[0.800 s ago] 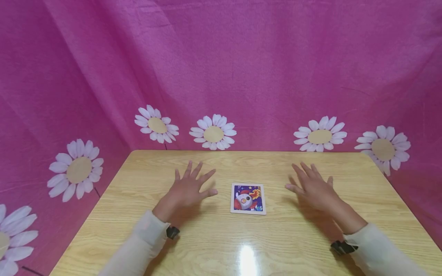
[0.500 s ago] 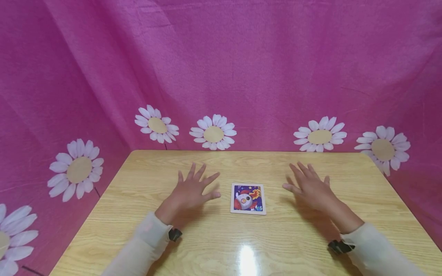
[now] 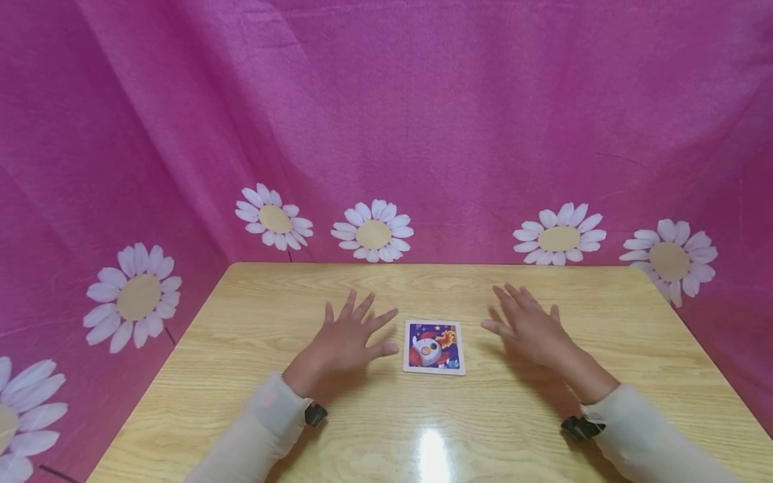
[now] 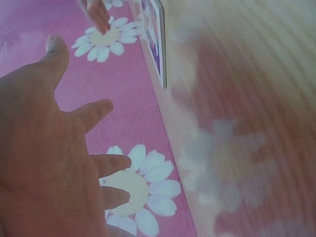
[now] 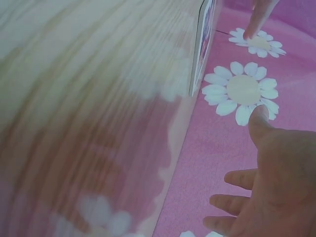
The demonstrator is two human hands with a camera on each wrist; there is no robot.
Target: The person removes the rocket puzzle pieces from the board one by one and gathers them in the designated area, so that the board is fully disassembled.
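A square picture card (image 3: 433,347) with a white border and a rocket on dark blue lies flat on the wooden table. Left of it, my left hand (image 3: 343,342) hovers above the table with fingers spread, its thumb tip near the card's left edge. My right hand (image 3: 534,330) is raised on the other side, fingers extended, farther from the card. Neither touches anything. In the left wrist view the left palm (image 4: 44,148) is bare and the card (image 4: 155,42) shows edge-on; the right wrist view shows the right palm (image 5: 286,182) bare too, near the card (image 5: 201,47).
The light wooden table (image 3: 435,285) reaches back to a pink curtain (image 3: 423,134) printed with white daisies, which also hangs at the left and right sides. A bright reflection lies on the tabletop in front of the card. Each wrist carries a black strap.
Both hands have moved inward toward the card, the left one rightward and the right one leftward, with fingers still spread. The card has stayed in place.
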